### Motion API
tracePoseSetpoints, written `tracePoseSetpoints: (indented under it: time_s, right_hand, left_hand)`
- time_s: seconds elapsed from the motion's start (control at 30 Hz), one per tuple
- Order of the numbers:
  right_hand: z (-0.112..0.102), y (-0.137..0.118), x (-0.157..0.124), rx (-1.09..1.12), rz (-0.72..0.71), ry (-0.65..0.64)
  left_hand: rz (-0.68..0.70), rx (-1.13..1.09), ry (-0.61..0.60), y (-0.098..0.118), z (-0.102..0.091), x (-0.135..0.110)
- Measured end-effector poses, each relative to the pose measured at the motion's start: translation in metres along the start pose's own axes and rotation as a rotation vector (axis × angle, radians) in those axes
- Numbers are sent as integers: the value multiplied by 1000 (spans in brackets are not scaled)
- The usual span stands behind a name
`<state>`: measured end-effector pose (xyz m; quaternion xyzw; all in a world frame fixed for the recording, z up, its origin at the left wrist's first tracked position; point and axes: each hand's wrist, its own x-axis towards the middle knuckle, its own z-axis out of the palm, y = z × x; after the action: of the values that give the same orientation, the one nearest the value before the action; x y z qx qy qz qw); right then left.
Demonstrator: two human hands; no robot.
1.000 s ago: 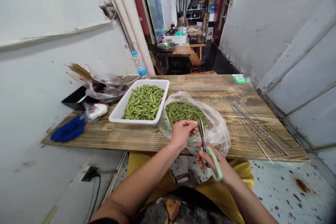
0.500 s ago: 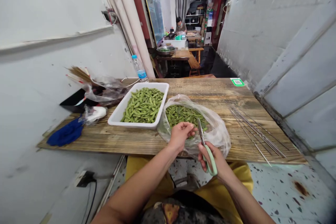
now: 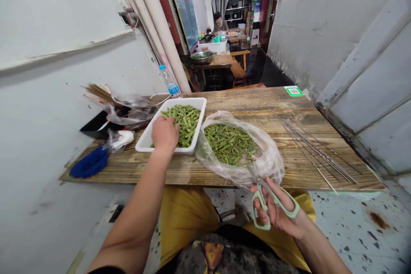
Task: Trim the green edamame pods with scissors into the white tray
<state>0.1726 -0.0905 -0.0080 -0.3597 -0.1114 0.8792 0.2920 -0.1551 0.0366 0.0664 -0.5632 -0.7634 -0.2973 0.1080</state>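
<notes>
While the left hand dips into the white tray of green pods, fingertips hidden, grip undeterminable, the right hand is curled around green-handled scissors, handles spread, at the near edge of one clear plastic bag holding further pods. Wooden tabletop beneath; thin metal rods, right.

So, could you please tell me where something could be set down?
Bare wood shows between the plastic bag and the metal rods, and along the far edge between the white tray and the QR card. The left, with blue cloth and black box, is crowded.
</notes>
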Motion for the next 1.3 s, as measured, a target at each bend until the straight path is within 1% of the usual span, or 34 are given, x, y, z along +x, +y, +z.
tracePoseSetpoints:
  time_s: [0.03, 0.07, 0.1, 0.13, 0.17, 0.2, 0.23, 0.27, 0.3, 0.33, 0.37, 0.43, 0.5, 0.57, 0.63, 0.73, 0.83, 0.97, 1.0, 1.07, 1.13, 1.2, 1.3]
  right_hand:
    - [0, 3, -3, 31, -1, -1]
    - [0, 5, -7, 47, -4, 4]
    - [0, 8, -9, 53, -2, 14]
    - [-1, 11, -11, 57, -1, 24]
    - [-1, 14, -12, 61, -5, 32]
    - [-1, 16, -12, 67, -14, 38]
    - [-2, 19, -13, 72, -25, 44]
    - [-2, 22, -13, 74, -35, 52]
    - [-1, 24, -14, 73, -44, 61]
    - [-1, 27, -14, 69, -50, 72]
    - [0, 29, -15, 64, -51, 81]
    - [1, 33, -18, 67, -53, 89]
    - [2, 35, -19, 77, -56, 83]
    - [1, 37, -20, 82, -56, 83]
    - [1, 38, -20, 79, -54, 89]
    - [2, 39, -21, 74, -56, 104]
    - [3, 40, -23, 70, -66, 110]
    - [-1, 44, -23, 60, -79, 104]
    - [-1, 45, -22, 57, -87, 104]
    - [-1, 47, -22, 47, -108, 98]
    - [3, 48, -22, 22, -126, 76]
    - [11, 47, -22, -23, -136, 36]
    - [27, 39, -20, -111, -174, -2]
  left_hand:
    - [18, 56, -20, 2, 1, -1]
    - [65, 63, -39, 8, 5, -7]
    - [142, 27, -70, 18, 12, -16]
    - [251, -46, -142, 31, 21, -29]
    - [393, -152, -266, 45, 32, -43]
    - [560, -265, -447, 59, 43, -58]
    - [675, -346, -608, 72, 54, -73]
    - [737, -372, -731, 83, 63, -85]
    - [758, -352, -816, 90, 70, -95]
    - [749, -302, -870, 95, 74, -103]
    - [722, -232, -899, 96, 75, -107]
    - [668, -106, -906, 96, 74, -110]
    - [668, -73, -871, 96, 71, -109]
    - [713, -123, -830, 102, 71, -108]
    - [742, -174, -826, 114, 75, -112]
    - [700, -162, -858, 132, 83, -118]
    - [619, -195, -874, 138, 87, -113]
    - [523, -371, -846, 126, 80, -91]
    - [510, -364, -846, 121, 77, -87]
    - [491, -260, -880, 111, 70, -85]
    - [481, -116, -918, 101, 64, -91]
    - [478, -1, -898, 92, 60, -101]
    - [485, 67, -857, 81, 55, -116]
